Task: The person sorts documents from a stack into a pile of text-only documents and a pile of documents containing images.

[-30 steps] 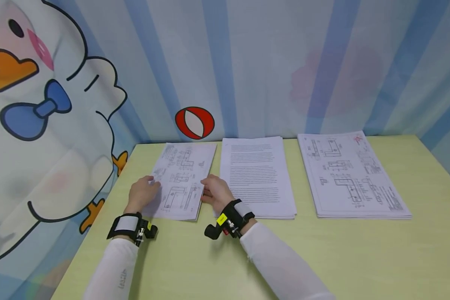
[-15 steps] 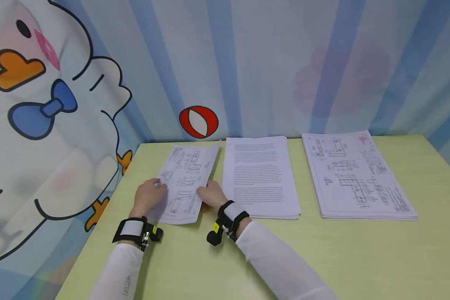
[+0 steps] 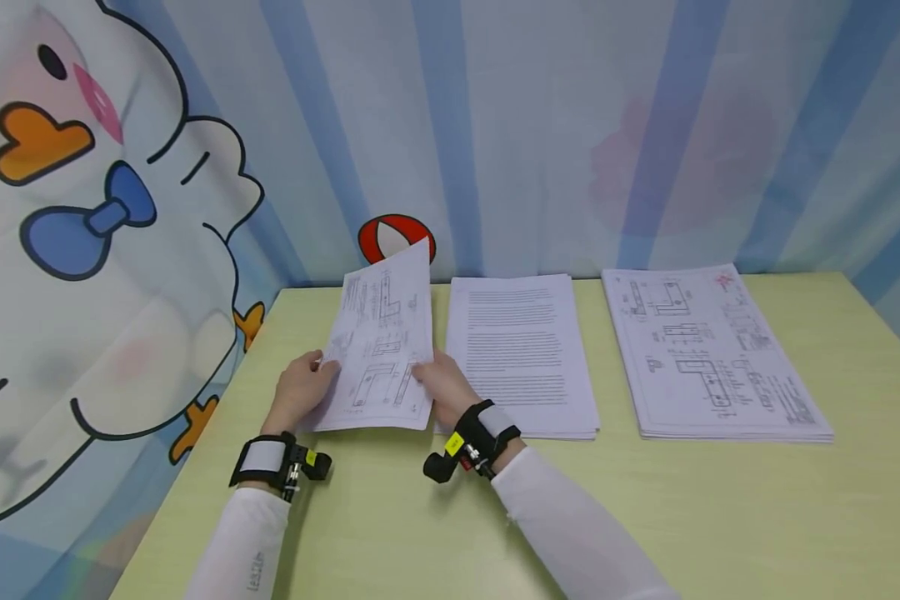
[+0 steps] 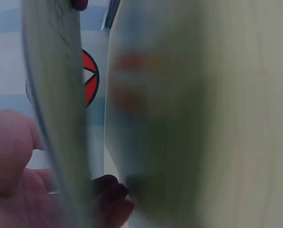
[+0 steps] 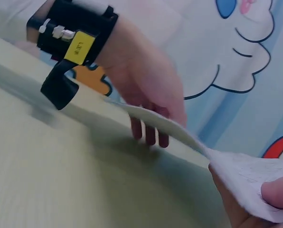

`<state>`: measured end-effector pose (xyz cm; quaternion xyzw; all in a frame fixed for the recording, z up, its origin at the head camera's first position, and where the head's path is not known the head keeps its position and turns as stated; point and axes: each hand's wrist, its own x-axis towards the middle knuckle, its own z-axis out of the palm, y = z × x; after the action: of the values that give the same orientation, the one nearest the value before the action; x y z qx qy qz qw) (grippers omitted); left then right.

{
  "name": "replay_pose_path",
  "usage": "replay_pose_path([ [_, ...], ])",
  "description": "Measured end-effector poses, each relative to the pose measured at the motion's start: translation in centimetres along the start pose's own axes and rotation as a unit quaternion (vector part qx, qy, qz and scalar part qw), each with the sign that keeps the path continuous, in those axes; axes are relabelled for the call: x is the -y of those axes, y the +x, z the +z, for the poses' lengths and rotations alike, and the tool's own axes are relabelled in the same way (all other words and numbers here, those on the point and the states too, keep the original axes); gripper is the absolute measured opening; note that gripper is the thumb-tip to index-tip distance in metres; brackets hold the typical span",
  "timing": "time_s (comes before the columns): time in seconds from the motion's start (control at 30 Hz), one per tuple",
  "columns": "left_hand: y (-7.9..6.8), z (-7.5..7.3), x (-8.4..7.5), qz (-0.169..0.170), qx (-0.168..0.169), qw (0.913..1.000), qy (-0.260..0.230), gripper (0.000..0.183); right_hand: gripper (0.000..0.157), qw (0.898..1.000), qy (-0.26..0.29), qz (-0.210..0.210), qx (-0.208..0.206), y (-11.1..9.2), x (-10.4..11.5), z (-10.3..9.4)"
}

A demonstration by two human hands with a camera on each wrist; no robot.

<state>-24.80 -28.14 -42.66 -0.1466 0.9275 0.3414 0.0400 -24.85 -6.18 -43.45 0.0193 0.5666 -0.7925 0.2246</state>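
Observation:
A thin stack of printed drawing sheets (image 3: 381, 333) is raised off the table, its far right corner highest. My left hand (image 3: 302, 390) holds its left edge, the thumb above and the other fingers curled beneath, as the right wrist view shows of the same hand (image 5: 148, 78). On the right edge, my right hand (image 3: 447, 385) pinches the sheets, thumb on the printed face and fingers behind. Seen from the left wrist, the blurred stack (image 4: 61, 104) stands nearly edge-on. Its underside shadows the table.
A stack of text pages (image 3: 521, 358) lies just right of my right hand. Farther right is another stack of drawings (image 3: 708, 358). The pale table (image 3: 645, 517) meets a striped, cartoon-printed curtain (image 3: 525, 133) at the back and left.
The drawing stack lay flat a second ago; now both hands lift it and its far end has tilted up. My right hand has gone from touching its edge to gripping it.

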Motion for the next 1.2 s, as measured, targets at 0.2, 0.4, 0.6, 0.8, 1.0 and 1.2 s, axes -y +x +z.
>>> replay_pose_path([
  [0.2,-0.1,0.7,-1.4,-0.03,0.06,0.9895,-0.128,0.068,0.042,1.0,-0.002,-0.013,0.006,-1.1,1.7,-2.8],
  [0.4,-0.6,2.0,-3.1,-0.022,0.106,0.9649,-0.239,0.059,0.037,1.0,-0.005,-0.023,-0.014,-2.5,3.3,-6.2],
  [0.6,-1.6,4.1,-6.2,0.023,0.127,0.9434,-0.305,0.043,0.036,0.998,-0.035,-0.036,-0.046,-3.8,5.1,-10.0],
  [0.8,-2.4,6.4,-9.3,0.074,0.157,0.9226,-0.345,0.036,0.04,0.992,-0.082,-0.061,-0.071,-5.4,6.7,-13.7],
  [1.0,-3.3,8.8,-12.6,0.094,0.189,0.9128,-0.35,0.034,0.044,0.984,-0.126,-0.08,-0.097,-7.2,8.1,-17.7],
  [1.2,-4.2,11.3,-16.3,0.11,0.217,0.9193,-0.309,0.036,0.051,0.974,-0.168,-0.082,-0.127,-9.2,9.2,-22.0],
])
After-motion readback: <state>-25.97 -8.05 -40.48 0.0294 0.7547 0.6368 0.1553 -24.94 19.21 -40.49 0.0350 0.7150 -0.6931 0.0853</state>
